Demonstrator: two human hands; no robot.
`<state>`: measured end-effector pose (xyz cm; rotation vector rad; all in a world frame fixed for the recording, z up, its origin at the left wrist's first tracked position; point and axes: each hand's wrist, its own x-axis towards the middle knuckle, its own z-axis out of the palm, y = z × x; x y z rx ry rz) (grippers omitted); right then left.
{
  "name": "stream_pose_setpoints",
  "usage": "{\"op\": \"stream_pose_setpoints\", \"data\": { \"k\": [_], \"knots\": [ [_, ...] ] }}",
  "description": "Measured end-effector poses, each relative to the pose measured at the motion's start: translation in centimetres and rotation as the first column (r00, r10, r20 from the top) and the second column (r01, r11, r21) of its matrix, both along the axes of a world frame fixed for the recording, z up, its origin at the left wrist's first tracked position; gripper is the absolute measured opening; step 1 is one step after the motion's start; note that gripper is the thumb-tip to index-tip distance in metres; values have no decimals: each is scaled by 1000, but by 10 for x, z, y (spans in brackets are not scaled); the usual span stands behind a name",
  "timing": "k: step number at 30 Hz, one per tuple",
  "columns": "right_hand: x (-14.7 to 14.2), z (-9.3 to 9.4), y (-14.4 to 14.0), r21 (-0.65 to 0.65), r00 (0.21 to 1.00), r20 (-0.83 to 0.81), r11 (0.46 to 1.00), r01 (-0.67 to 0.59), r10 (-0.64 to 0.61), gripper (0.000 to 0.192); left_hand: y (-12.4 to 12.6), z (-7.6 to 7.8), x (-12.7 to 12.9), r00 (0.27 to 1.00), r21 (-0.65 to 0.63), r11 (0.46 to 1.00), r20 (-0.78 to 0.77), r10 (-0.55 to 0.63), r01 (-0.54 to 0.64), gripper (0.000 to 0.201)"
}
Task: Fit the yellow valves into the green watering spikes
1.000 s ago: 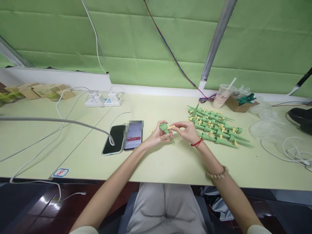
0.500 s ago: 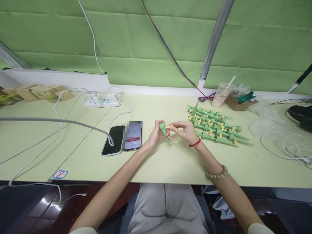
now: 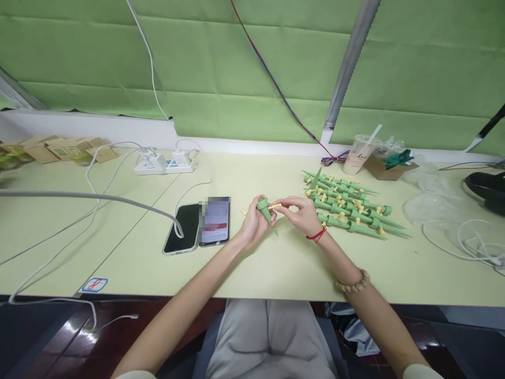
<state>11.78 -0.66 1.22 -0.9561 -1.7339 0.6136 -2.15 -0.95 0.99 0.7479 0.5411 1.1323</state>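
Above the table (image 3: 276,263), near its middle, the left hand (image 3: 252,223) grips a green cone spike (image 3: 266,213), tip slanting down. Touching its wide end, the right hand (image 3: 302,213) pinches a small yellow peg (image 3: 275,206). Just right lies a pile of finished spikes (image 3: 351,208); two phones (image 3: 197,225) lie left.

No legible text — sticker (image 3: 94,285) on table edge shows red-blue mark, unreadable; cup (image 3: 357,153) print too small; phone screen (image 3: 215,219) blurred.
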Motion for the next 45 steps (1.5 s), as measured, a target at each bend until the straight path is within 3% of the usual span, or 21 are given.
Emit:
{"op": "stream_pose_setpoints", "data": {
  "k": [14,20,24,27,29,31,33,35,37,39,41,43,45],
  "knots": [
    [-4,0,-3,-67,998,-46,997,33,-36,12,0,-2,1,1000,4,1000,7,-27,27,16],
    [-7,-6,-4,-49,996,-65,998,50,-53,15,1,-15,-1,973,238,970,-206,109,-58,24],
    [-8,-17,0,-293,995,-99,956,-3,-27,24,-2,-22,-8,875,454,891,-430,223,-4,28],
    [-5,-21,4,-395,994,-35,913,-105,99,34,-2,-23,-9,828,487,873,-485,280,-10,32],
    [-3,-19,5,-285,989,87,954,-91,121,36,1,-23,-7,838,413,909,-473,272,-62,40],
    [-1,-16,4,-83,959,269,995,-64,84,36,5,-23,-5,868,286,957,-461,186,-53,47],
    [-1,-13,2,78,891,450,993,-94,48,33,7,-22,-5,897,156,988,-435,77,-9,51],
    [-2,-12,0,139,831,555,981,-133,34,32,7,-20,-6,919,56,998,-395,4,20,52],
    [-5,-14,-3,145,835,550,983,-117,18,33,4,-20,-7,921,26,999,-389,-7,18,51],
    [-11,-18,-6,58,903,429,997,-60,29,37,0,-21,-6,908,103,994,-414,63,-22,47],
    [-18,-22,-8,-163,972,213,984,-69,103,43,-5,-21,-5,892,233,971,-427,147,-48,43],
    [-22,-23,-9,-394,979,-10,899,-191,204,46,-7,-21,-4,886,319,947,-428,176,-34,41],
    [-22,-23,-8,-461,963,-96,846,-267,251,47,-6,-19,-3,887,345,938,-423,185,-31,40]
  ]
}}
